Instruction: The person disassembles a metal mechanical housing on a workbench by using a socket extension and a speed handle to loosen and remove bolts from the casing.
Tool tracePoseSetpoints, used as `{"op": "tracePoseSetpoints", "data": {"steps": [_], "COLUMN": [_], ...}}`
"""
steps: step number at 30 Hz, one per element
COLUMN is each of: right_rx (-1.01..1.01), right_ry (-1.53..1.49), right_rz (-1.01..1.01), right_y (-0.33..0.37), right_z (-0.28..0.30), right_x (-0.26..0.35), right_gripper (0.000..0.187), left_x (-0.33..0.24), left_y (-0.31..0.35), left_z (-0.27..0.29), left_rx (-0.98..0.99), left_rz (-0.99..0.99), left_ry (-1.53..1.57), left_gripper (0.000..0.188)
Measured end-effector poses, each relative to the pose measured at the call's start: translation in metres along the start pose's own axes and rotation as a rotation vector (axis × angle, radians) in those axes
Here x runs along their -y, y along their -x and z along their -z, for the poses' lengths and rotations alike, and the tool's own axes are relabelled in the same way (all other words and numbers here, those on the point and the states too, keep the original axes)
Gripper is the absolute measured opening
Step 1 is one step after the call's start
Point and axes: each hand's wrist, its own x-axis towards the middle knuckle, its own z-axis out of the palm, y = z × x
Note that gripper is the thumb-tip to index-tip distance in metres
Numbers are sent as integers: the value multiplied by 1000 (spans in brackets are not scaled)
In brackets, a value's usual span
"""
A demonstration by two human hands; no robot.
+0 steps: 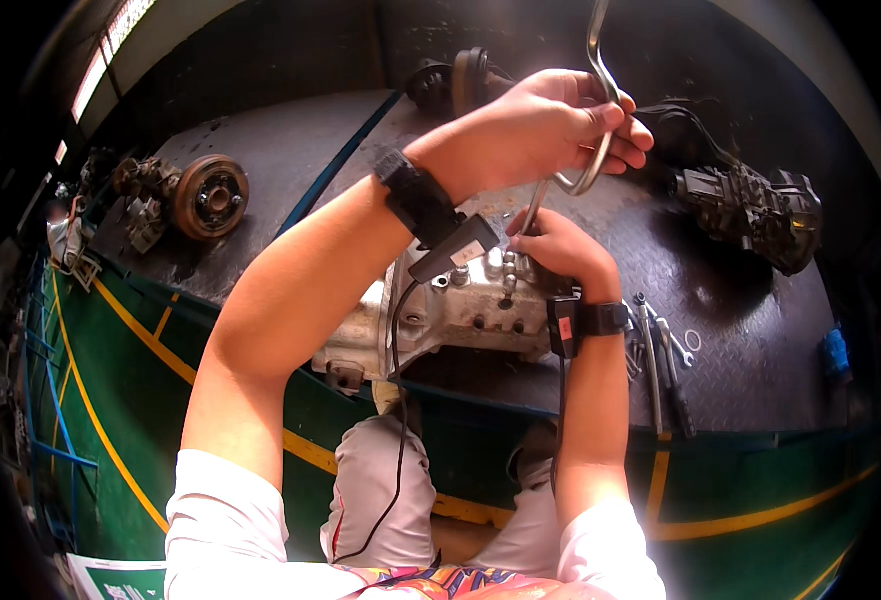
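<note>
A bent steel speed brace (595,172) stands slanted over the bench, its upper end running out past the top of the picture. My left hand (571,125) reaches across and grips its cranked middle between thumb and fingers, some fingertips extended. Lower down, my right hand (569,250) closes round the brace's lower shaft, just above a silver-grey gearbox housing (441,310). Where the brace's lower tip meets the housing is hidden by the right hand. Several bolts and round studs show on the housing's top. Black cuffs with cabled boxes sit on both wrists.
The gearbox lies on a dark metal workbench (751,330). Right of it are wrenches (653,360) and a small ring (694,340). A rusty brake drum assembly (211,197) sits left, another dark gearbox (756,210) right. A blue object (837,352) rests near the right edge.
</note>
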Motion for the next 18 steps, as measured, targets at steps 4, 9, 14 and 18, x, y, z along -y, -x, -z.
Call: {"op": "tracePoseSetpoints", "data": {"steps": [4, 9, 14, 18], "right_rx": [30, 18, -43, -199], "right_ry": [-51, -4, 82, 250], "right_rz": [8, 37, 32, 23], "right_y": [-1, -3, 8, 12], "right_z": [-3, -5, -6, -10], "right_x": [-2, -6, 18, 29], "right_gripper": [31, 30, 30, 31], "left_x": [16, 24, 21, 21], "left_y": [-5, -9, -11, -13], "left_z": [-4, -7, 2, 0], "left_rx": [-29, -157, -193, -155], "left_rz": [-70, -141, -193, -189], "left_ry": [-44, -100, -178, -220], "left_gripper": [27, 27, 27, 26]}}
